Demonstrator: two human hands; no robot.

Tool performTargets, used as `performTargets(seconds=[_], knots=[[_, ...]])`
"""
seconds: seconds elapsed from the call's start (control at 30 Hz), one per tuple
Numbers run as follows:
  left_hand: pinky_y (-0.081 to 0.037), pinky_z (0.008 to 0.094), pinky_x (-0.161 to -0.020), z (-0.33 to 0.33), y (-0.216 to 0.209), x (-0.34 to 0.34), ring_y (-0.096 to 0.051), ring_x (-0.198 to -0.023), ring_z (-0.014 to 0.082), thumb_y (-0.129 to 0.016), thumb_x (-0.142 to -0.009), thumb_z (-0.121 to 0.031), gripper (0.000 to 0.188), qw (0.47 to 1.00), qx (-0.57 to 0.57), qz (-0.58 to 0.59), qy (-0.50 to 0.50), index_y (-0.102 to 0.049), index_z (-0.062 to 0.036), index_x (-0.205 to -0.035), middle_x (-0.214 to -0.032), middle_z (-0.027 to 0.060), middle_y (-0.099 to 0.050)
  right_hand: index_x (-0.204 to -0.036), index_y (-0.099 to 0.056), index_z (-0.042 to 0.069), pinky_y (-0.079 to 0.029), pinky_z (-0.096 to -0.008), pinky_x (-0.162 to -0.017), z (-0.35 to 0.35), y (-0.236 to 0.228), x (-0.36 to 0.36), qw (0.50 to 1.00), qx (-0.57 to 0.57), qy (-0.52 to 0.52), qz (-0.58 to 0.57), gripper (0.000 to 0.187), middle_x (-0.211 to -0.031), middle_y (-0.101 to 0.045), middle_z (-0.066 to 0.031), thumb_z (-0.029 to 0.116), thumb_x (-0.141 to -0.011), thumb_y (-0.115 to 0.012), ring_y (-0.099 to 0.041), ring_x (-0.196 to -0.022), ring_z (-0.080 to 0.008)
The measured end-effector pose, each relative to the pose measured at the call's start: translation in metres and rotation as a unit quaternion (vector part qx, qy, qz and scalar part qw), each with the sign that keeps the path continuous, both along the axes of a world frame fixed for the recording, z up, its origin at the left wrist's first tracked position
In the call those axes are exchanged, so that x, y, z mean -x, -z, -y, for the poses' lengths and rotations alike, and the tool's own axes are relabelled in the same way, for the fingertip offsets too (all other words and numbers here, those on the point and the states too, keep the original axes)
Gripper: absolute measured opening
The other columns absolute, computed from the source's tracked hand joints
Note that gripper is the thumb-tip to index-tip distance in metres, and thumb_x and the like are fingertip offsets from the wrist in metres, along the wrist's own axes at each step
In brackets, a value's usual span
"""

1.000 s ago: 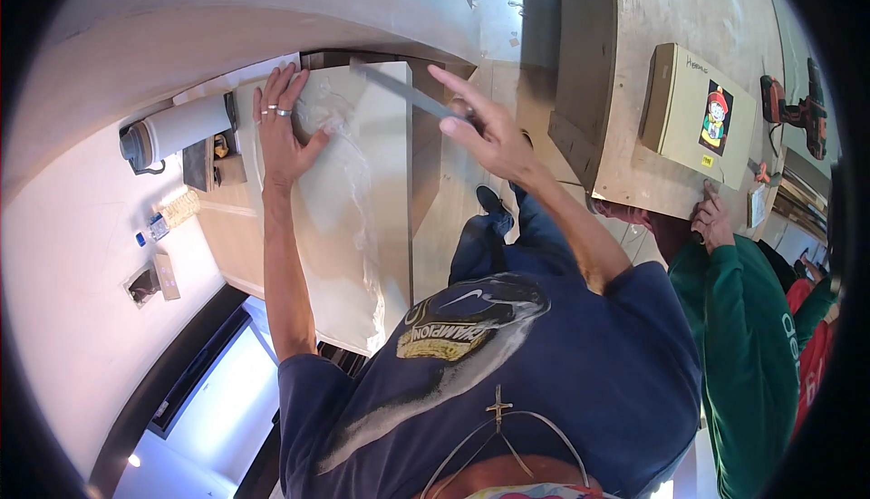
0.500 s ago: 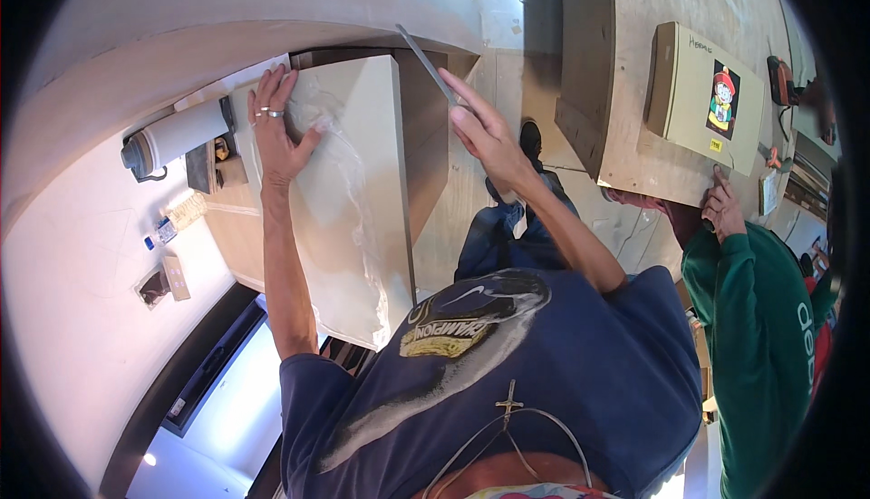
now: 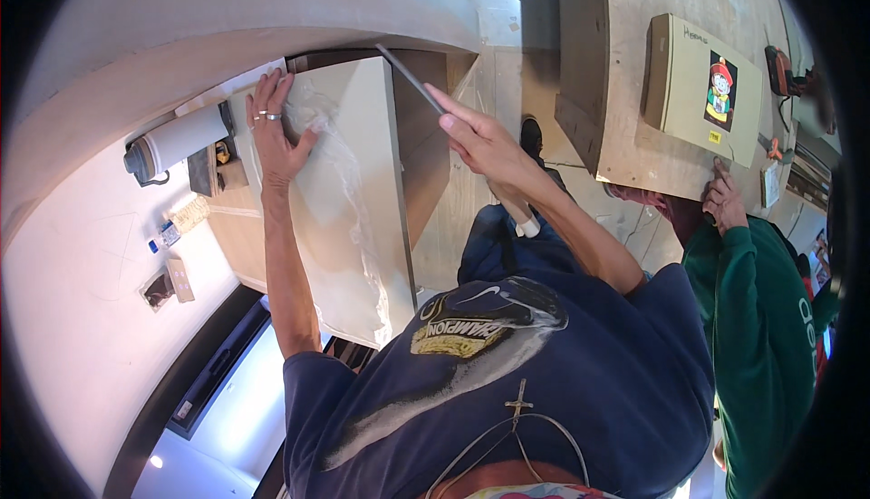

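A large pale panel (image 3: 340, 218) lies in front of me on the left, with crinkled clear plastic film (image 3: 358, 195) running along its top. My left hand (image 3: 279, 132) presses flat on the panel near its far left corner, fingers stretched out, rings on one finger. My right hand (image 3: 485, 141) is closed around a long, thin grey metal file (image 3: 408, 77). The file slants away to the left, its tip by the panel's far right corner. Below my right wrist shows a light rounded end (image 3: 527, 226), perhaps the file's handle.
Left of the panel are a grey-white bottle (image 3: 181, 141), a small water bottle (image 3: 165, 236) and an open box (image 3: 217, 168). At right, a person in a green sleeve (image 3: 748, 318) rests a hand on a wooden cabinet (image 3: 625, 127) bearing a cardboard box (image 3: 681, 100) and a red tool (image 3: 781, 73).
My right hand and the file have shifted slightly left and nearer, bringing the file's tip over the panel's far right corner. My left hand stays on the panel.
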State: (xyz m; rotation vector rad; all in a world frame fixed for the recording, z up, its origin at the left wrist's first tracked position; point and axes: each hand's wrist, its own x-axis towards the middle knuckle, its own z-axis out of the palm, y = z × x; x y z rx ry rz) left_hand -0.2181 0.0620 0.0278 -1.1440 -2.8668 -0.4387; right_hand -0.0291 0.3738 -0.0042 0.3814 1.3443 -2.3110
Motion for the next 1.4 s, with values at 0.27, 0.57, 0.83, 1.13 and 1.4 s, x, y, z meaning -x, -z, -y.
performTargets(seconds=[0.27,0.57,0.83,1.13,1.4], knots=[[-0.016,0.0606,-0.122,-0.003,-0.002,-0.001,-0.035,-0.150,0.0362,-0.071,-0.078,-0.055,0.083,1.000,-0.003,0.001,0.002,-0.053,-0.0139,-0.148,-0.156,0.0107,-0.048,-0.162,-0.036,0.019,-0.036,-0.0231,-0.063,0.012,0.015,0.007,0.999,-0.034,0.016,-0.027,0.054,-0.075,-0.033,0.0074,0.028,-0.110,-0.048,-0.036,-0.068,-0.0067],[-0.016,0.0602,-0.122,-0.004,-0.004,-0.003,-0.036,-0.149,0.0351,-0.072,-0.078,-0.053,0.081,1.000,-0.007,0.000,-0.003,-0.054,-0.0150,-0.147,-0.155,0.0098,-0.049,-0.156,-0.046,0.014,-0.043,-0.0232,-0.083,0.029,0.052,-0.002,0.950,-0.205,0.146,-0.186,0.051,-0.096,-0.060,0.0036,0.029,-0.108,-0.053,-0.050,-0.087,-0.0071],[-0.016,0.0598,-0.123,-0.003,-0.003,-0.003,-0.036,-0.149,0.0344,-0.073,-0.078,-0.053,0.082,1.000,-0.016,0.001,0.003,-0.053,-0.0161,-0.148,-0.155,0.0085,-0.049,-0.126,-0.065,0.005,-0.026,-0.0213,-0.048,0.053,0.024,0.042,0.981,0.108,0.160,0.022,0.033,-0.066,-0.041,0.0102,0.028,-0.103,-0.066,-0.035,-0.051,-0.0005],[-0.017,0.0599,-0.123,0.001,-0.001,-0.005,-0.037,-0.149,0.0335,-0.075,-0.079,-0.047,0.078,1.000,-0.016,-0.012,0.006,-0.053,-0.0177,-0.148,-0.156,0.0078,-0.049,-0.116,-0.066,0.007,-0.026,-0.0217,-0.047,0.065,0.053,0.050,0.969,0.173,0.173,0.021,0.024,-0.066,-0.041,0.0103,0.025,-0.101,-0.070,-0.034,-0.051,-0.0015],[-0.016,0.0583,-0.124,0.006,0.002,-0.005,-0.037,-0.150,0.0289,-0.075,-0.079,-0.041,0.076,0.999,-0.034,-0.018,0.018,-0.054,-0.0183,-0.148,-0.156,0.0063,-0.049,-0.126,-0.064,0.009,-0.024,-0.0203,-0.046,0.065,0.033,0.020,0.974,0.182,0.135,0.000,0.031,-0.065,-0.037,0.0118,0.030,-0.103,-0.066,-0.033,-0.051,-0.0008]])
